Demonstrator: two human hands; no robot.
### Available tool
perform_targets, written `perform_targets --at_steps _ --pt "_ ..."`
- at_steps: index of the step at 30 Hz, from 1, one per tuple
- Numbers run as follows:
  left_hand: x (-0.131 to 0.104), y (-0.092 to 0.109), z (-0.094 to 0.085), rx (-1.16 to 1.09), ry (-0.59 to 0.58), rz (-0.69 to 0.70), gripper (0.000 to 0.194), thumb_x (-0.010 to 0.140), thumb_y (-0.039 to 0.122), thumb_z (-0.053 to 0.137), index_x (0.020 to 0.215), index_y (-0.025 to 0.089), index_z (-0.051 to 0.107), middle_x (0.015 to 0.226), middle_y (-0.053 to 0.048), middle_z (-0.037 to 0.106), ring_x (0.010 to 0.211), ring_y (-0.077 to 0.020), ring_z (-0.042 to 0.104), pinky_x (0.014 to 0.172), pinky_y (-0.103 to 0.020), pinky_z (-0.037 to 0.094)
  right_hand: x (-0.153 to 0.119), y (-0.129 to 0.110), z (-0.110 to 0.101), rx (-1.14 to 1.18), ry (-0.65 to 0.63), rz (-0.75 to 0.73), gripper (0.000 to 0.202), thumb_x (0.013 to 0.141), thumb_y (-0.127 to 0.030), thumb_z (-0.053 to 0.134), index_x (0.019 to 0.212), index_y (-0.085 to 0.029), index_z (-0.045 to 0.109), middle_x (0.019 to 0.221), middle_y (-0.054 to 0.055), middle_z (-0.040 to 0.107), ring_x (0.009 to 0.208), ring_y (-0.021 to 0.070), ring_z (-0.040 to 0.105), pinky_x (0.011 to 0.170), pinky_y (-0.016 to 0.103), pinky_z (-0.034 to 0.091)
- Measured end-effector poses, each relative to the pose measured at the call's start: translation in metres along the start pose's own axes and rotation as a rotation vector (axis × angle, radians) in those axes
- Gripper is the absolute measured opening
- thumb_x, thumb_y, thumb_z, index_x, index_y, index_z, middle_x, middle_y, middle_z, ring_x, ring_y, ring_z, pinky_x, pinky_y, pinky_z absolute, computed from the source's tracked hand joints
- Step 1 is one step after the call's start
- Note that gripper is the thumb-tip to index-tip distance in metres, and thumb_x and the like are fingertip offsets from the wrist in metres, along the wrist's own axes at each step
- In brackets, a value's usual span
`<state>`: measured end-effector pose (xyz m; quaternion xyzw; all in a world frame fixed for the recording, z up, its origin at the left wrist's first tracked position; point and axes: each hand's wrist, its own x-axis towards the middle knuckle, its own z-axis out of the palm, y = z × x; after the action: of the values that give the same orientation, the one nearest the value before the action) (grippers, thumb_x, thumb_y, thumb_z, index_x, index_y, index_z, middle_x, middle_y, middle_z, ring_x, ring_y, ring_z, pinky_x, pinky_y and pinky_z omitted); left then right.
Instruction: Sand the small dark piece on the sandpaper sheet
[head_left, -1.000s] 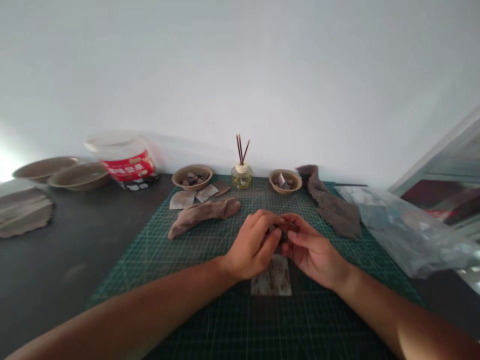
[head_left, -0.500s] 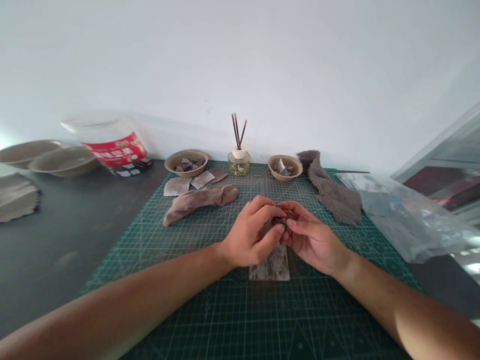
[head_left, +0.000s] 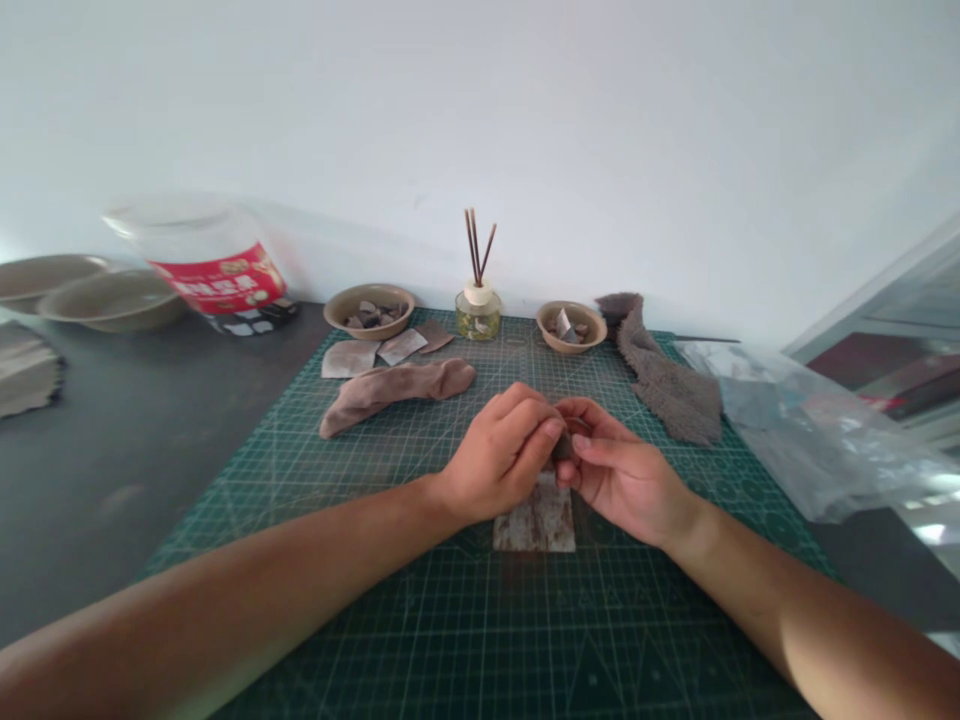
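Note:
Both hands meet over the green cutting mat. Between their fingertips is a small dark grey-brown piece, mostly covered by the fingers. My left hand has its fingers closed on the piece's left side, thumb against index finger. My right hand pinches it from the right with thumb and fingertips. Below the hands a whitish-brown mottled rectangular piece lies flat on the mat, its upper part hidden by the hands.
Behind lie a rolled brown cloth, flat pieces, two bowls of fragments and a reed diffuser. Fuzzy grey cloth and a plastic bag are right; a large jar and bowls left.
My left thumb and fingers have shifted slightly upward on the small piece, and more of its lower side shows. The whole view has shifted slightly.

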<state>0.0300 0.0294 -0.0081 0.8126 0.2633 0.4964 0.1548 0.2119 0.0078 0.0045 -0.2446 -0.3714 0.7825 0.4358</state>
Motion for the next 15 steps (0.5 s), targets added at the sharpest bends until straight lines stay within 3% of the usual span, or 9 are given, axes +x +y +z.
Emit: perform_targets --at_steps 6,15 --pt "0.001 0.0024 -0.0032 -0.023 -0.015 0.054 0.012 0.097 0.017 0.049 0.106 0.017 0.057 0.101 -0.005 0.06 0.095 -0.0162 0.06 0.084 -0.034 0.054 -0.0015 -0.004 0.0042 -0.015 0.021 -0.034 0.025 0.084 -0.019 0.073 0.108 -0.022 0.066 0.097 -0.001 0.067 0.074 0.0088 0.065 0.071 0.021 0.057" --pt "0.0006 0.0025 -0.0031 -0.019 -0.041 0.054 0.011 0.094 0.023 0.053 0.102 0.017 0.058 0.099 -0.006 0.058 0.092 -0.0183 0.059 0.08 -0.037 0.054 -0.0021 -0.002 0.0067 -0.012 0.019 -0.034 0.021 0.086 -0.018 0.071 0.106 -0.022 0.066 0.097 -0.001 0.064 0.077 0.0097 0.063 0.071 0.022 0.056"
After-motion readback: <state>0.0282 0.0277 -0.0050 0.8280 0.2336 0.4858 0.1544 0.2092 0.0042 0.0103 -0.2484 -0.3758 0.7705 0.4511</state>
